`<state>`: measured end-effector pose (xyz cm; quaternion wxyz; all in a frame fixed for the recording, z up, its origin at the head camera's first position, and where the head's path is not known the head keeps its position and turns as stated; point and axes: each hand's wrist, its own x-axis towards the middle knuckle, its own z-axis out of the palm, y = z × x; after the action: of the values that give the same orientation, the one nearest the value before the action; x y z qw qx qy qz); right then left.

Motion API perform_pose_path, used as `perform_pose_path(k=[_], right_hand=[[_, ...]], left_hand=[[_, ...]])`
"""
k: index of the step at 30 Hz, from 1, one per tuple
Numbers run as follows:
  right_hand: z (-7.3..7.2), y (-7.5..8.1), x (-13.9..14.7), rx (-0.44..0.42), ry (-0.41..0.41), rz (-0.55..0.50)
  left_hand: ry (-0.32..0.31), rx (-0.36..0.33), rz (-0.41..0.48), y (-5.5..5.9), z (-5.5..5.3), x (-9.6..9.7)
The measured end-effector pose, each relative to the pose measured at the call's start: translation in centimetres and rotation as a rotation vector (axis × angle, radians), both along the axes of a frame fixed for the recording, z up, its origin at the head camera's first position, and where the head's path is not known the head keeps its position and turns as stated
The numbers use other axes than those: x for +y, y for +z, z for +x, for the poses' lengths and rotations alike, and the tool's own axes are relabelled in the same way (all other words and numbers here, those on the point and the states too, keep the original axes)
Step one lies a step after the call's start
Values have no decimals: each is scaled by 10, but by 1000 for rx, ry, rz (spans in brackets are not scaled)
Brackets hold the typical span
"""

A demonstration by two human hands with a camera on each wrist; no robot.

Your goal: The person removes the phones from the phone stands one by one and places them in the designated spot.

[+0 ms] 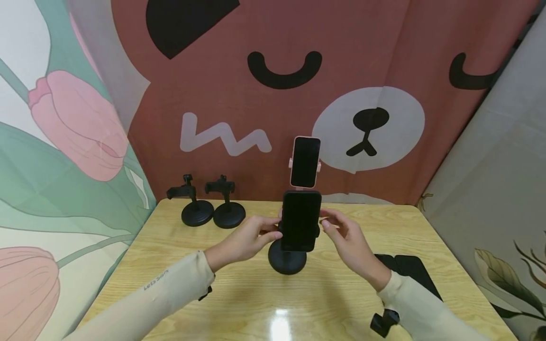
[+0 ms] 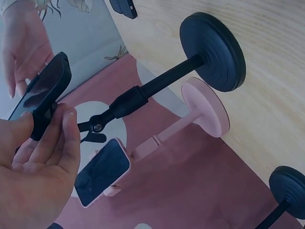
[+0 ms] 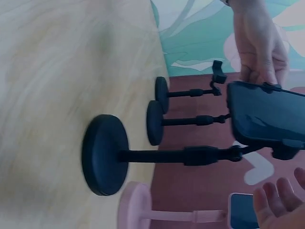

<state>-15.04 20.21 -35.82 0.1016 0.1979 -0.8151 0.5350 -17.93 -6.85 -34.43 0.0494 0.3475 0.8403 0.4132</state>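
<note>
A black phone [image 1: 300,220] stands upright in the clamp of a black phone stand [image 1: 287,260] at the middle of the table. My left hand [image 1: 249,237] grips the clamp at the phone's left edge, thumb in front and fingers behind, as the left wrist view shows. On the other side, my right hand [image 1: 347,239] is beside the phone's right edge with loosely bent fingers. A gap separates those fingers [image 3: 281,200] from the clamp's right arm [image 3: 286,150] in the right wrist view.
Directly behind is a pink phone stand [image 2: 206,107] holding a pink-edged phone [image 1: 305,162]. Two black phone stands without phones, a left one [image 1: 197,213] and a right one [image 1: 229,215], are at the back left. Flat black phones [image 1: 414,270] lie by my right forearm. A patterned curtain [image 1: 281,113] hangs behind the table.
</note>
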Motion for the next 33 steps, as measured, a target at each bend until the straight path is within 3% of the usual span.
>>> perform_pose_path(k=[7,14,21,33], right_hand=[[-5,27,-2,57,-68,23],[-8,51,-11,107,-79,52],[-6,64,-26,133,-70,103],[-6,78,-50,111,-26,205]], left_hand=[[-1,29,-21,3,-2,-2],[-59,23,-9,5,-6,-4],[-96,31,-45,11,-9,-4],[-116,31,-34,11,-9,-4]])
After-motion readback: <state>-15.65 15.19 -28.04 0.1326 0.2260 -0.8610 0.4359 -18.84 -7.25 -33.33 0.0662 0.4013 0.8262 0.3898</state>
